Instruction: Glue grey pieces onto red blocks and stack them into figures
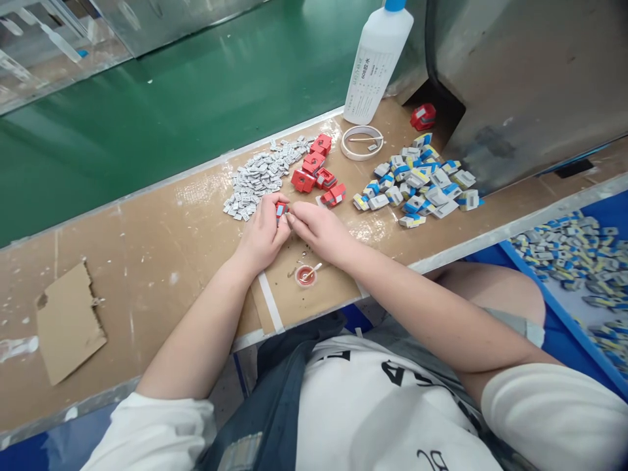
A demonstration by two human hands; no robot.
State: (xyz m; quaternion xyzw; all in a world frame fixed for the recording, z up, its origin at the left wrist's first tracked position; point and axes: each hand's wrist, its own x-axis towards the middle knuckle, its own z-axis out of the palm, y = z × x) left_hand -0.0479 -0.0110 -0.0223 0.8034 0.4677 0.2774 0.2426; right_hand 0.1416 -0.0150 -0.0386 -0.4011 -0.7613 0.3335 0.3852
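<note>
My left hand (265, 230) is closed around a small red plastic part (281, 209), whose pale face and dark edge show between the fingers. Right against it is my right hand (321, 229), thumb and fingers pinched at the part's side; what sits in that pinch is hidden. Just beyond the hands lie several red plastic parts (314, 163) in a loose group. A heap of small pale grey pieces (265, 173) spreads to the left of them. Below the hands stands a little dish of reddish liquid (305, 277) with a small stick (313, 270) leaning in it.
To the right is a pile of grey, blue and yellow parts (422, 180). A white bottle with a blue cap (375, 65) stands behind a tape roll (362, 142). Torn cardboard (71, 324) lies left. A blue bin (554, 288) of parts sits lower right; a green surface (171, 104) runs behind.
</note>
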